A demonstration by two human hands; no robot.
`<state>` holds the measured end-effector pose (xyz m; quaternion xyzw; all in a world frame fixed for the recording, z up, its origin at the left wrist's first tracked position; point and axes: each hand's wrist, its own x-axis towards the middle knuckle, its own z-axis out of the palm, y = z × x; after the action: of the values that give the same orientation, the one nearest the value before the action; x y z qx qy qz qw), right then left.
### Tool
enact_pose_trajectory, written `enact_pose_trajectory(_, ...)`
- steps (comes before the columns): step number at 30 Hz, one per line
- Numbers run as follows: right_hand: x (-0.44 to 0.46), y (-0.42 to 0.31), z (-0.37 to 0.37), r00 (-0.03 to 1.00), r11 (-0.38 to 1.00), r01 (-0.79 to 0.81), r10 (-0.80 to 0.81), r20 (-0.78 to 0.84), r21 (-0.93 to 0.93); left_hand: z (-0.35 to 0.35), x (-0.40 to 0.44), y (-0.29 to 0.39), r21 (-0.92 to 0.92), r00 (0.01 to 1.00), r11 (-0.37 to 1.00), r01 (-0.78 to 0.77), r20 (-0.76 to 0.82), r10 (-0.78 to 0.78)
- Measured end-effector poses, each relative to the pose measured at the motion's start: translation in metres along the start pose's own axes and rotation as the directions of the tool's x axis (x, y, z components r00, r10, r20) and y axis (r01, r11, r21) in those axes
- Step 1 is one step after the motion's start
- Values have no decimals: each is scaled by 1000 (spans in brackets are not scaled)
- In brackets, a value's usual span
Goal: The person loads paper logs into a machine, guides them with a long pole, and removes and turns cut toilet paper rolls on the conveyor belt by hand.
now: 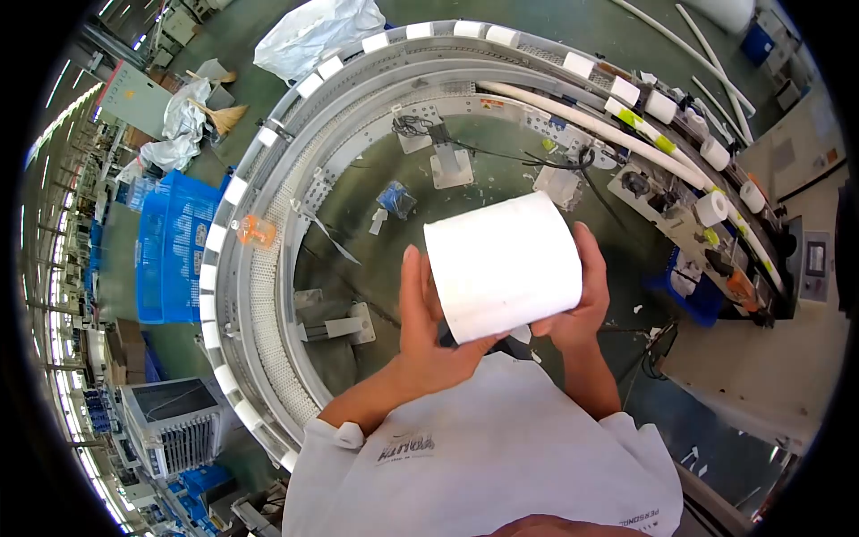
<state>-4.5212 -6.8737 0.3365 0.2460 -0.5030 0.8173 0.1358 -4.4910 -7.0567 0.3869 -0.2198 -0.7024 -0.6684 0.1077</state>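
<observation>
A large white paper roll is held up in front of my white shirt, lying on its side and slightly tilted. My left hand presses against its left end, with the thumb and fingers around the lower edge. At the right end, my right hand grips the roll, its fingers partly hidden behind it. Beyond the roll, a curved conveyor carries several smaller white rolls along its outer track.
A blue crate stands left of the conveyor. An orange object sits on the conveyor's left side. Metal support feet and loose cables are on the floor inside the curve. At right is a machine cabinet with a panel.
</observation>
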Motion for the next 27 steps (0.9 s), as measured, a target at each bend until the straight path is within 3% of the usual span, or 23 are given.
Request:
enact_pose_trajectory(4, 11, 11, -1, 996, 997, 60, -57, 69, -52, -7, 6, -5, 22, 1000, 999, -28, 9, 28)
enact_pose_trajectory(7, 15, 10, 2, 998, 999, -35, 36, 52, -32, -5, 12, -1, 12, 997, 1000, 16, -70, -15)
enact_pose_trajectory(8, 36, 17, -1, 999, 978, 23, -32, -39, -210, -11, 31, -15, -22, 991, 998, 50, -120, -52)
enact_pose_trajectory(10, 51, -4, -3, 960, 831, 109, -230, -158, -545, -10, 32, -25, -52, 972, 995, 91, -211, -100)
enact_pose_trajectory(11, 59, -24, -5, 899, 674, 186, -410, -152, -714, -11, 34, -29, -50, 960, 992, 116, -251, -125)
enact_pose_trajectory(13, 83, -63, 11, 981, 484, 40, -185, -57, -874, -12, 33, -42, -25, 935, 987, 157, -318, -157)
enact_pose_trajectory(14, 95, -82, 19, 998, 357, 17, -67, -8, -934, -11, 36, -43, 76, 926, 970, 230, -324, -194)
enact_pose_trajectory(15, 91, -73, 37, 915, 659, 39, 278, 291, -751, -15, 51, -49, 173, 912, 936, 307, -333, -238)
enact_pose_trajectory(16, 87, -65, 55, 636, 792, -232, 563, 528, -565, -11, 54, -52, 268, 899, 888, 373, -340, -275)
enact_pose_trajectory(17, 65, -23, 105, 529, 883, -441, 401, 748, -162, -4, 53, -62, -87, 889, 961, 261, -367, -274)
enact_pose_trajectory(18, 45, -20, 123, 587, 999, 40, 3, 810, -32, -7, 52, -71, -21, 907, 974, 224, -362, -217)
enact_pose_trajectory(19, 41, -30, 135, 444, 858, 499, -373, 814, 121, -9, 49, -78, 43, 918, 981, 191, -361, -163)
enact_pose_trajectory(21, 49, -41, 115, 592, 770, 635, -433, 679, -63, -10, 47, -81, 101, 923, 984, 144, -373, -97)
enact_pose_trajectory(22, 63, -40, 103, 652, 719, 674, -470, 596, -170, -13, 51, -80, 52, 916, 983, 175, -374, -143)
enact_pose_trajectory(24, 85, -32, 87, 655, 651, 682, -341, 675, -333, -12, 48, -75, -43, 901, 976, 212, -379, -213)
enact_pose_trajectory(25, 75, -3, 56, 654, 481, 374, 469, 593, -793, -16, 45, -72, -26, 902, 975, 219, -376, -213)
enact_pose_trajectory(26, 85, 45, -4, 803, 360, 436, 259, 538, -825, -22, 42, -70, -7, 904, 974, 225, -372, -211)
enact_pose_trajectory(27, 101, 48, -42, 966, 191, 81, 228, 124, -978, -28, 39, -68, 9, 903, 974, 228, -375, -208)
